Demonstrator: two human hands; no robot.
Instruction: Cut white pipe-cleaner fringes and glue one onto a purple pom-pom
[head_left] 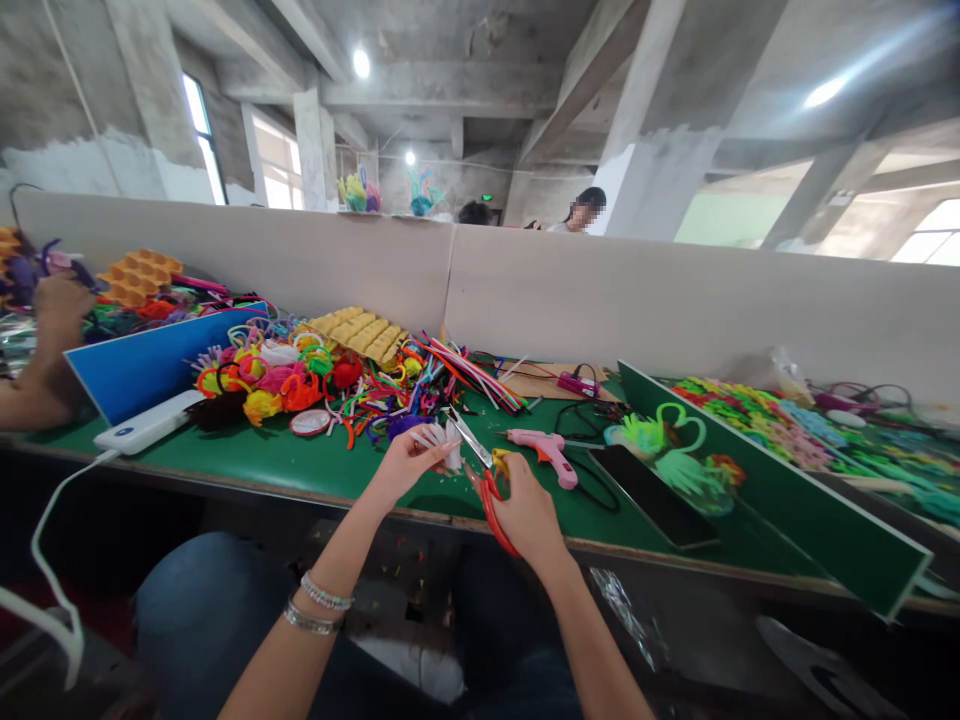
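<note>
My left hand (407, 464) pinches a white, fuzzy bundle (453, 452) that looks like pipe cleaner, just above the front of the green table (255, 465). In my right hand (529, 508) is a pair of scissors (469, 436) with red handles. Their blades are apart and point up and left, right beside the white bundle; whether they touch it I cannot tell. Something yellow (500, 459) shows by my right fingers. Close to that hand, on the right, lies a pink glue gun (546, 451). Small white bits lie on the table near the blades.
A heap of colourful pipe cleaners (360, 385) fills the back left. To the right are a black phone (651, 495), green swan-like figures (679, 460) and a green divider board (772, 490). A blue board (165, 360) and white power bank (150, 422) stand left. Another person's arm (49, 350) is far left.
</note>
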